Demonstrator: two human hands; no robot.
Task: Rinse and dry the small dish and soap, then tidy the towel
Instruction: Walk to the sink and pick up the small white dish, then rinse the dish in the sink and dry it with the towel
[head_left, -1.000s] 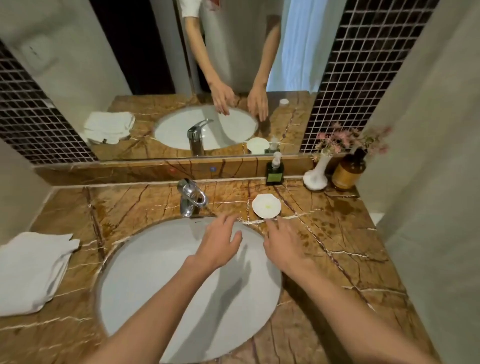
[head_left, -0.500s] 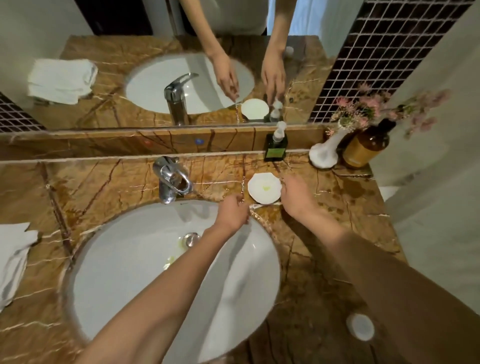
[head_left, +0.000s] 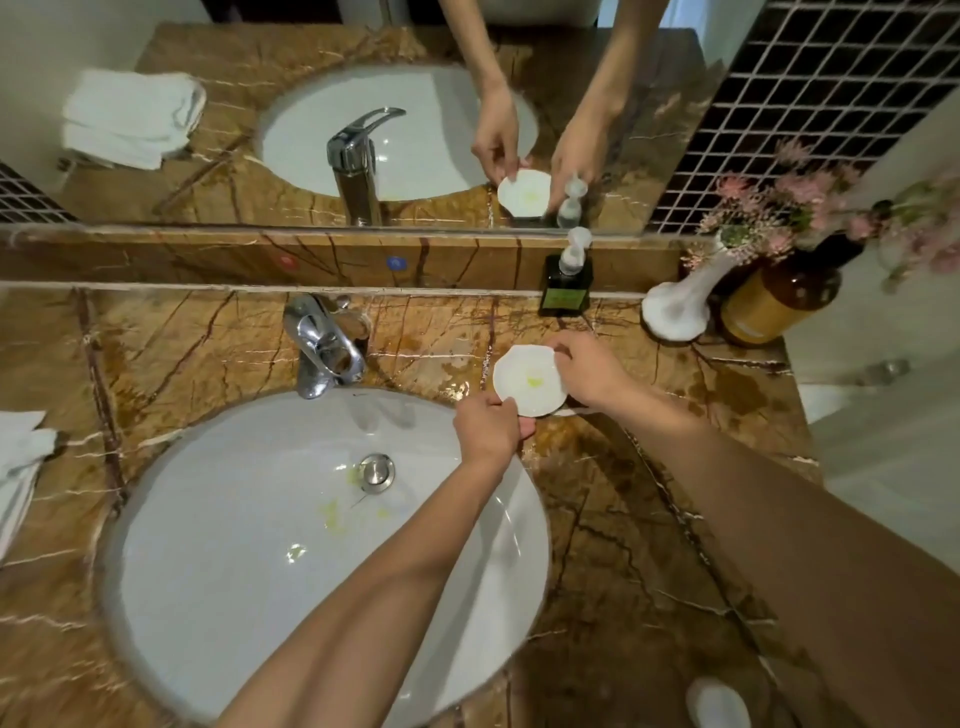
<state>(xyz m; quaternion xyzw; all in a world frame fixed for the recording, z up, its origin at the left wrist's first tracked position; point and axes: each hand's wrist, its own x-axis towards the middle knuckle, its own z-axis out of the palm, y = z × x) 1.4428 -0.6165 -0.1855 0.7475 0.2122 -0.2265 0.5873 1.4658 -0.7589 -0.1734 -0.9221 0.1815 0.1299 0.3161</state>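
The small white scalloped dish (head_left: 530, 381) with a green-yellow smear in its middle sits at the back right of the basin, tilted slightly. My left hand (head_left: 491, 428) pinches its near edge. My right hand (head_left: 589, 370) grips its far right edge. A white oval piece, perhaps the soap (head_left: 718, 704), lies on the counter at the bottom right. The white towel (head_left: 18, 467) lies crumpled at the counter's left edge, partly out of view.
The white sink basin (head_left: 218, 561) has green smears near its drain (head_left: 377, 472). A chrome faucet (head_left: 322, 345) stands behind it. A dark pump bottle (head_left: 566, 283), white vase (head_left: 678, 306) with pink flowers and amber bottle (head_left: 774, 306) line the back right. A mirror runs above.
Both hands moved forward onto the dish and took hold of its edges. The view shifted closer and to the right, so the towel slid toward the left edge.
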